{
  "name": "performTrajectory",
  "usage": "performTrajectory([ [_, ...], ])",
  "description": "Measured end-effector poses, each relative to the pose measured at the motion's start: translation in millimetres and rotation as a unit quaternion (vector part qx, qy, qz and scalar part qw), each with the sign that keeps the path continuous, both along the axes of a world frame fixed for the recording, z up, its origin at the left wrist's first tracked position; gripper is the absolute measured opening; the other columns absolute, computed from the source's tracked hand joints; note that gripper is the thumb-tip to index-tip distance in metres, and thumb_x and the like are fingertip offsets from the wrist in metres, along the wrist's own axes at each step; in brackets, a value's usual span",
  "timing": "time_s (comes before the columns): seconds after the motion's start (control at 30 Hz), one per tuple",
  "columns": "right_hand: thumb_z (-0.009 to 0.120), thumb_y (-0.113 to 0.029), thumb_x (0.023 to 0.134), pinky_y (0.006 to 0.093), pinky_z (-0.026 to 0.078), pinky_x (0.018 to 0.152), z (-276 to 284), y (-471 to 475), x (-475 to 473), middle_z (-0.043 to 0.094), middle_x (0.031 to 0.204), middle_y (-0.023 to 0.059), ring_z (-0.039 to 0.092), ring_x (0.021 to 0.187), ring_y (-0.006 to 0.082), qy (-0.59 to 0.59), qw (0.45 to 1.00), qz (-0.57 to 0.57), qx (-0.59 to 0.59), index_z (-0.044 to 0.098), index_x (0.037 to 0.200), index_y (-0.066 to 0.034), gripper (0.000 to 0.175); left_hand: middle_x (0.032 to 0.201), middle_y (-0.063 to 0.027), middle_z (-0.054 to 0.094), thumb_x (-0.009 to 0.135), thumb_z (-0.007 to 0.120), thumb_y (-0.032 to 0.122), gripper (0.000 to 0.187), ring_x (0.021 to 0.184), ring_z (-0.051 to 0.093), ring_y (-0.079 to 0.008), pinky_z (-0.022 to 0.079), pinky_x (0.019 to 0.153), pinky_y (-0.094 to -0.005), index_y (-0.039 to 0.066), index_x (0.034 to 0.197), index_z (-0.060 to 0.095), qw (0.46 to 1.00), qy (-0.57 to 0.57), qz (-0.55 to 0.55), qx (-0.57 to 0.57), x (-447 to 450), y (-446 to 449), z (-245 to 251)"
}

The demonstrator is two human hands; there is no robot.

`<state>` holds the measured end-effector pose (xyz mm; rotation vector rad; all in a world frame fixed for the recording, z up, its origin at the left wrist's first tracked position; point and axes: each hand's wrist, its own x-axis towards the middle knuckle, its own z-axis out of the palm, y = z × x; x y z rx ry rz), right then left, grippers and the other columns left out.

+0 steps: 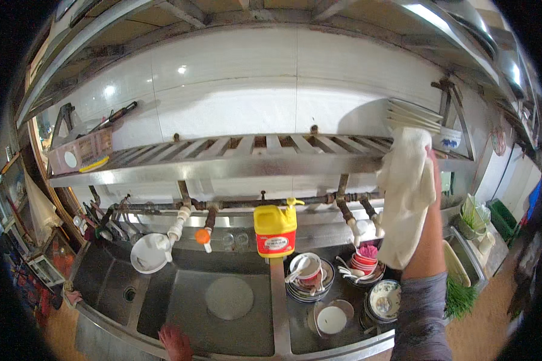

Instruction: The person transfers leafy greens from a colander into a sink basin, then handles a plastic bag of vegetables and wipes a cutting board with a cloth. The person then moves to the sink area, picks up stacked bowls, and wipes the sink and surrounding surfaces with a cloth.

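Observation:
My right hand (429,155) is raised to the right end of the slatted steel shelf, with a white cloth (404,198) draped over it and hiding most of the fingers. Just above the cloth is a tilted stack of white plates (411,115); whether the hand touches it is hidden. A white bowl with a blue pattern (450,139) stands beside the stack. My left hand (175,342) is low at the front rim of the steel sink (113,322), with nothing visible in it. A pale round disc (230,298) lies in the middle basin.
A yellow pump jug (274,230) stands behind the basin divider. Stacked bowls and plates (309,280), red bowls (363,264) and patterned bowls (384,300) fill the right basin. A white bowl (149,253) sits under the left tap. The slatted shelf (253,167) holds a pink basket (81,151).

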<state>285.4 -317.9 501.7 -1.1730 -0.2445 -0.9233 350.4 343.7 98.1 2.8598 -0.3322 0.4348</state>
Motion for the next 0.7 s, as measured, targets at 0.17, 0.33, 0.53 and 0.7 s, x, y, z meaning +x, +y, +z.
performTrajectory([
  [0.17, 0.059, -0.023, 0.089, 0.0288, 0.047, 0.082, 105, 69, 71, 0.066, 0.1, 0.0072, 0.061, 0.089, 0.0163, 0.044, 0.927, -0.304, -0.217, 0.059, 0.116, -0.0002, 0.035, 0.138, -0.0202, 0.039, 0.083, 0.056, 0.02, 0.051, 0.131, 0.031, -0.0419, 0.016, 0.109, -0.0588, 0.0, 0.129, 0.044, 0.948, -0.314, -0.043, -0.027, 77, -64, 231],
  [0.33, 0.056, -0.024, 0.088, 0.0424, 0.049, 0.088, 133, 101, 168, 0.063, 0.113, 0.0137, 0.06, 0.101, 0.036, 0.112, 0.683, -0.45, -0.564, 0.061, 0.114, -0.0132, 0.029, 0.132, -0.0184, 0.046, 0.084, 0.056, 0.029, 0.052, 0.128, 0.036, -0.0402, 0.019, 0.109, -0.0573, -0.001, 0.125, 0.047, 0.863, -0.483, -0.13, -0.071, 168, -156, 359],
  [0.53, 0.053, -0.019, 0.087, 0.0453, 0.047, 0.09, 111, 218, 311, 0.062, 0.113, 0.0129, 0.058, 0.105, 0.0332, 0.156, 0.646, -0.231, -0.711, 0.058, 0.118, -0.0153, 0.032, 0.106, -0.0124, 0.059, 0.089, 0.047, 0.034, 0.038, 0.101, 0.053, -0.0316, 0.03, 0.103, -0.0495, 0.004, 0.109, 0.058, 0.838, -0.499, -0.177, -0.132, 218, -173, 368],
  [0.7, 0.052, -0.016, 0.085, 0.0424, 0.048, 0.086, 66, 238, 377, 0.06, 0.113, 0.0171, 0.055, 0.107, 0.0351, 0.127, 0.301, -0.104, -0.939, 0.063, 0.103, -0.0066, 0.023, 0.097, -0.0093, 0.061, 0.09, 0.046, 0.031, 0.03, 0.094, 0.055, -0.029, 0.034, 0.095, -0.0473, 0.006, 0.1, 0.06, 0.815, -0.516, -0.197, -0.177, 219, -170, 366],
])
